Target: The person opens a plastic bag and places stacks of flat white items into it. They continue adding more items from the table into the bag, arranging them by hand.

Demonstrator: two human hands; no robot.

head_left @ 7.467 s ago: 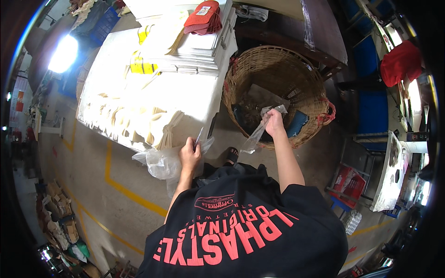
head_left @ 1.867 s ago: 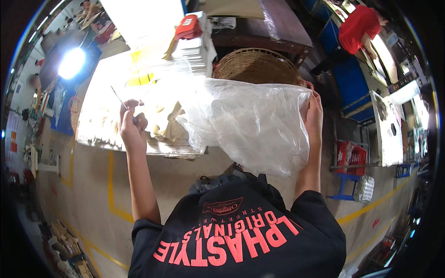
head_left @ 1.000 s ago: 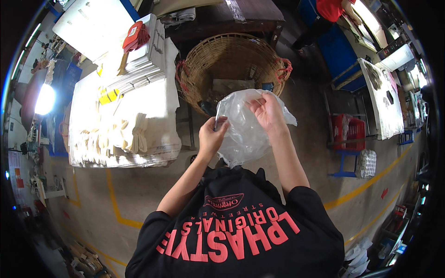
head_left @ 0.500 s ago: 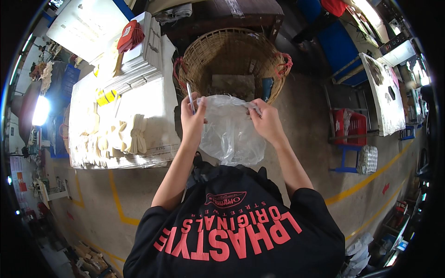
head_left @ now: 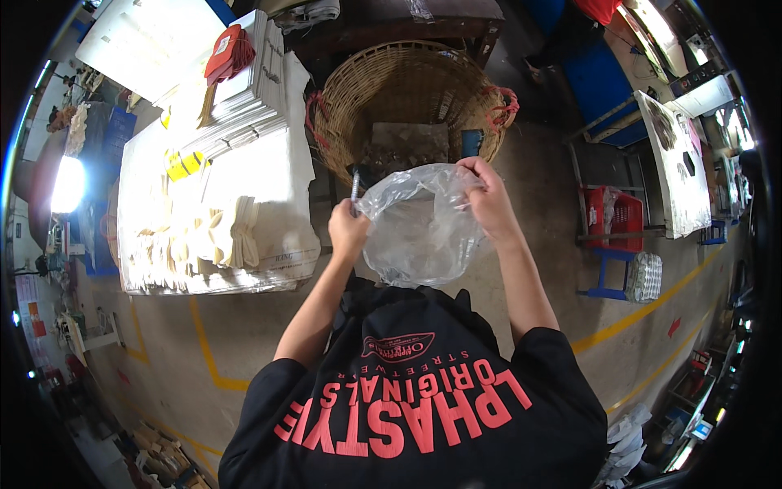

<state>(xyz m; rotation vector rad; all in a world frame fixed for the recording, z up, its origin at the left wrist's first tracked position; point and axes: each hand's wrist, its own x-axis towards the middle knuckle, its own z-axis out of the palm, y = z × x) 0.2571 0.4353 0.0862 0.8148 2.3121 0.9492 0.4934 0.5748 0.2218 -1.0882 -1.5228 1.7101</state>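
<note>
A clear plastic bag hangs in front of my body, its mouth spread into a wide loop. My left hand is closed on the left side of the bag's rim. A slim pen-like stick sticks up from the same hand; its exact kind is hard to make out. On the opposite side, my right hand pinches the rim between thumb and fingers. Just beyond the bag stands a round wicker basket with red-wrapped handles, holding a brownish flat piece and a small blue item.
At left, a table carries stacked white sheets, a red bundle, a yellow roll and several cream cut pieces. A red crate stands at right above a blue stool. Behind the basket is dark furniture.
The bag's mouth has opened from a nearly flat edge into a round loop. My left hand has dropped nearer to me, and my right hand has moved slightly right.
</note>
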